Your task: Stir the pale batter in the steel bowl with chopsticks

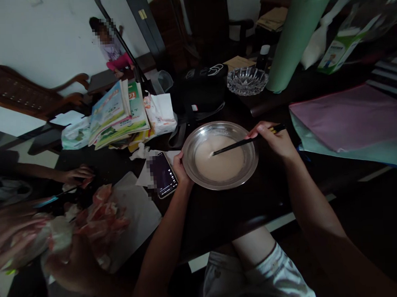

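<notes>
A shiny metal bowl [223, 185] holds a pale, milky batter-like liquid [219, 165] and stands on the dark table in front of me. My left hand [182, 169] grips the bowl's left rim, thumb on top. In my right hand [275, 138] is a pair of dark chopsticks [234, 145], slanting down to the left with the tips dipped in the liquid. The fingers are closed round the chopsticks' upper part, over the bowl's right edge. A phone [166, 174] with a lit screen lies just left of my left hand.
At left, other people's hands [76, 175] work with a knife by reddish-white pieces [103, 211] on a white sheet [135, 209]. Books [120, 117], a black bag [198, 93], a glass ashtray [247, 80], a green flask [296, 41] and a pink folder [353, 114] surround the bowl. A person sits behind.
</notes>
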Motion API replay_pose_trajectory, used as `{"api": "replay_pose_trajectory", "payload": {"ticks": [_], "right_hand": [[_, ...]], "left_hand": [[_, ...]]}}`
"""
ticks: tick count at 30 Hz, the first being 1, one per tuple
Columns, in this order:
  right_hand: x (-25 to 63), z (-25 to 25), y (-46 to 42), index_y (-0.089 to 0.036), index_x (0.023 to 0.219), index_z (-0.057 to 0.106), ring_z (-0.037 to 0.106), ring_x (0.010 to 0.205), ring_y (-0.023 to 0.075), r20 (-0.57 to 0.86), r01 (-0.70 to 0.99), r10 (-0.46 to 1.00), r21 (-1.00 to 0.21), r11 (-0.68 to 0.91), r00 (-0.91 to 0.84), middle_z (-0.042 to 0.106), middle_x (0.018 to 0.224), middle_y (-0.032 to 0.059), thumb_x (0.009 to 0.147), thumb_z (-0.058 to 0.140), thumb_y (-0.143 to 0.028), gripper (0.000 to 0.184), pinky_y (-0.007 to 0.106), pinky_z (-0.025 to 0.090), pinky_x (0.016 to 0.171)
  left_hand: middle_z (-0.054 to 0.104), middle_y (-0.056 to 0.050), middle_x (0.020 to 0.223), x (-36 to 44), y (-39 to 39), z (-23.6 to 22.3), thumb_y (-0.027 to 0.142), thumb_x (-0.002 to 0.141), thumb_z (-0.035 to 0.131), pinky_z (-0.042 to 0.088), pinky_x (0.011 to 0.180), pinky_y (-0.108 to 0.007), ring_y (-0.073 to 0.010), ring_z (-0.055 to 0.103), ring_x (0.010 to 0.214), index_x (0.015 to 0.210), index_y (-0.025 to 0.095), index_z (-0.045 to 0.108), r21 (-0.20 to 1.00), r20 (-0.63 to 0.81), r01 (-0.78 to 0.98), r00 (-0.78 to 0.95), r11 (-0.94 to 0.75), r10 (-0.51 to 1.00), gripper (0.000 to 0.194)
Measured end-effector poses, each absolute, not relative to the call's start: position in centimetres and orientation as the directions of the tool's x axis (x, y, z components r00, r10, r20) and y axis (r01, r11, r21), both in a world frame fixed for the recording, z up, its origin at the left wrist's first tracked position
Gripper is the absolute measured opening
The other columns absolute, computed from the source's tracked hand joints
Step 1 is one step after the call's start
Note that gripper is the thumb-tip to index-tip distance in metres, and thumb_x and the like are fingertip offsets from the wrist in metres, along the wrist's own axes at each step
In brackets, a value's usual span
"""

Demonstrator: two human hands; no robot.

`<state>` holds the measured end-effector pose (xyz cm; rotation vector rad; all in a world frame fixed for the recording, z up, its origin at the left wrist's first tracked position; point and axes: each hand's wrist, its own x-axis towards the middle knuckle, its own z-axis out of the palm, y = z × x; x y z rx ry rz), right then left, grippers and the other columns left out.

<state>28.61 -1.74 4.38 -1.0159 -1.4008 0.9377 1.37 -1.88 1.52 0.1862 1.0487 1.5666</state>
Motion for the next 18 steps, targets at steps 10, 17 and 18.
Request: {"api": "replay_pose_trajectory", "payload": {"ticks": [10, 17, 18], "right_hand": [[28.6, 4.42, -1.86, -0.025, 0.07, 0.073, 0.072, 0.076, 0.0208, 0.299, 0.052, 0.95, -0.951, 0.305, -0.089, 0.076, 0.074, 0.0033, 0.086, 0.066, -0.059, 0.038, 0.037, 0.056, 0.082], [28.78, 4.34, -1.83, -0.025, 0.064, 0.071, 0.07, 0.07, 0.0202, 0.296, 0.048, 0.953, -0.953, 0.299, -0.056, 0.074, 0.069, 0.003, 0.088, 0.063, -0.059, 0.043, 0.036, 0.055, 0.077], [28.7, 4.36, -1.83, -0.025, 0.066, 0.072, 0.071, 0.073, 0.0208, 0.292, 0.049, 0.952, -0.954, 0.297, -0.094, 0.075, 0.071, 0.003, 0.087, 0.065, -0.06, 0.041, 0.037, 0.056, 0.079]], "left_hand": [[0.067, 0.001, 0.058, 1.49, -1.93, 1.98, 0.026, 0.072, 0.057, 0.051, 0.066, -0.026, -0.0148, 0.062, 0.058, 0.061, 0.019, 0.065, 0.683, -0.424, -0.722, -0.273, 0.107, 0.863, 0.015], [0.066, 0.002, 0.057, 1.47, -1.96, 1.81, 0.028, 0.073, 0.059, 0.051, 0.068, -0.027, -0.0163, 0.065, 0.061, 0.06, 0.019, 0.062, 0.703, -0.429, -0.701, -0.284, 0.119, 0.858, 0.016], [0.066, 0.002, 0.057, 1.47, -1.96, 1.82, 0.028, 0.073, 0.059, 0.052, 0.068, -0.026, -0.0158, 0.064, 0.06, 0.059, 0.02, 0.061, 0.703, -0.426, -0.703, -0.292, 0.111, 0.856, 0.016]]}}
